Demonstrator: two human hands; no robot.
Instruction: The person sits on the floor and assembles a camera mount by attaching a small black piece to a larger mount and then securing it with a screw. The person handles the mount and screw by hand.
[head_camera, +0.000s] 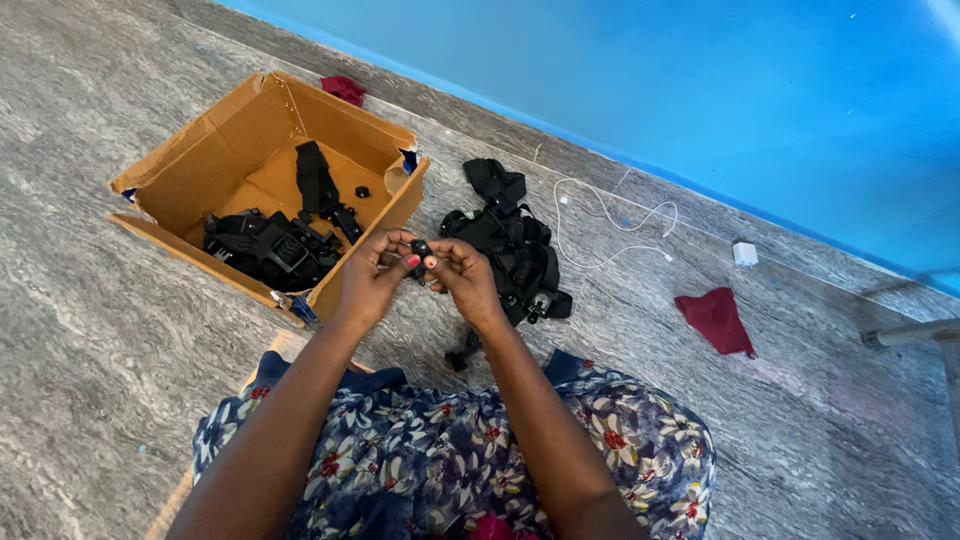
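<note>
both hands meet over the grey stone floor, fingertips pinched together on a small black part. the left hand curls its fingers in from the box side and closes thumb and forefinger on the part; the right hand does the same from the other side, its thumb and first fingers shut on the same piece. the part is held in the air between the two hands, just off the near corner of the cardboard box; its exact shape is too small to tell.

the box sits open to the left hand's side, flaps spread. inside lie a heap of black straps and mounts at the near end, a long black strap piece towards the middle, and a small black round piece alone on the box bottom.

just beyond the right hand a bundle of black harness straps lies on the floor, and a small black piece lies below the right wrist. a white cable loops past the bundle to a white plug. a dark red cloth lies well apart to the right, another red cloth behind the box by the blue wall. a flowered blue garment covers the person's lap.
</note>
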